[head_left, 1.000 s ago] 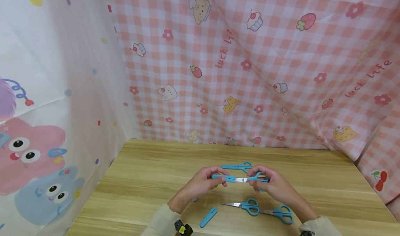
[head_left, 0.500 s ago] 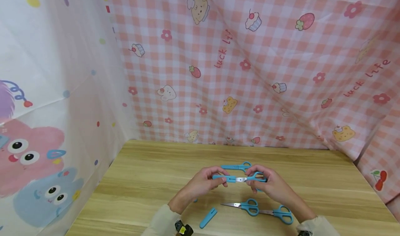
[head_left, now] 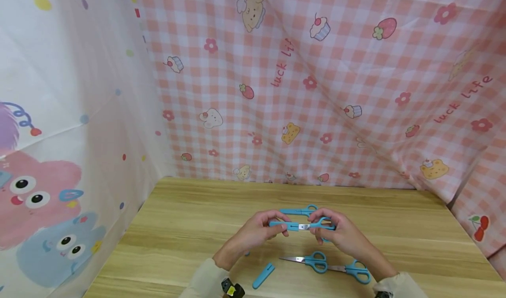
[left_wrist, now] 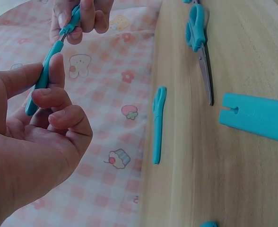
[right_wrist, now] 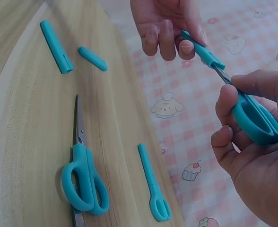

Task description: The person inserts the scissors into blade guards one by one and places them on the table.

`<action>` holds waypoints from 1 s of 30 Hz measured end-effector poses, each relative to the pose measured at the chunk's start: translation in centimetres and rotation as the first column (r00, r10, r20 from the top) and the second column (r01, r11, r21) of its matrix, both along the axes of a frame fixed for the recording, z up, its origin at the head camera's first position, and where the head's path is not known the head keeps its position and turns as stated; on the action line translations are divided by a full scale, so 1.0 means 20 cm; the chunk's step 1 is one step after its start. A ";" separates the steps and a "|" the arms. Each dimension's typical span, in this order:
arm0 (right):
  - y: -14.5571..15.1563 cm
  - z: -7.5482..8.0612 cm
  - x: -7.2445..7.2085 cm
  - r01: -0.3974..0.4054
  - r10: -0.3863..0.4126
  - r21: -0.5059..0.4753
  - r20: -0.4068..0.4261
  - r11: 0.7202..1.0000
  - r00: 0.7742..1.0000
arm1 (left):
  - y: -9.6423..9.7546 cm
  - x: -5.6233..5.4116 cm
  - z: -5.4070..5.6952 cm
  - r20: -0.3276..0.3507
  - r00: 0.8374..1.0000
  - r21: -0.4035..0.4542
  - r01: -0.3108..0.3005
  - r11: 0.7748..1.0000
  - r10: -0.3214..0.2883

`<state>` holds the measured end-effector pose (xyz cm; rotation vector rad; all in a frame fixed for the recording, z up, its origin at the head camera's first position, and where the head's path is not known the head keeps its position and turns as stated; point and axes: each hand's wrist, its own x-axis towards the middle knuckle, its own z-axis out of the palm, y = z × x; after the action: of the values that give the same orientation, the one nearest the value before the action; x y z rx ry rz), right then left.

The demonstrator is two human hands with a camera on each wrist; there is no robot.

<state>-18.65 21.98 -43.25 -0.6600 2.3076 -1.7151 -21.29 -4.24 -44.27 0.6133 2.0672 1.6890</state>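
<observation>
My left hand (head_left: 254, 228) pinches a blue scissors cover (head_left: 293, 226) between thumb and fingers. My right hand (head_left: 345, 236) grips a pair of blue-handled scissors (head_left: 304, 227) by the handles, its blades pointing left into the cover's mouth. A short strip of metal shows between cover and handles; the rest of the blades is hidden inside. In the right wrist view the thumb presses near the base of the handle (right_wrist: 252, 118). Both hands are raised above the table, the cover and scissors in one line.
Behind the hands lies a covered pair of scissors (head_left: 296, 211). Nearer are two uncovered pairs, one in the middle (head_left: 316, 261) and one to its right (head_left: 357, 271). A loose cover (head_left: 263, 275) lies at front; another (right_wrist: 92, 58) is mostly hidden by the left arm in the head view.
The right hand has moved slightly left with the scissors, and less blade shows outside the cover. The left hand stays nearly still. Nothing on the table has moved.
</observation>
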 end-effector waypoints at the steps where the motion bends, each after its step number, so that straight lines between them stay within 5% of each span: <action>1: 0.00 0.00 0.00 0.007 -0.007 0.006 0.003 1.000 1.000 | 0.00 0.00 0.00 0.000 1.000 0.001 0.003 1.000 -0.003; 30: -0.03 0.01 0.00 -0.016 0.016 -0.016 0.011 1.000 1.000 | -0.01 0.00 0.00 -0.020 1.000 -0.006 0.013 1.000 -0.014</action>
<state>-18.55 21.31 -43.04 -0.6686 2.2766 -1.7280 -21.27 -4.36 -44.21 0.6435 2.0764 1.6752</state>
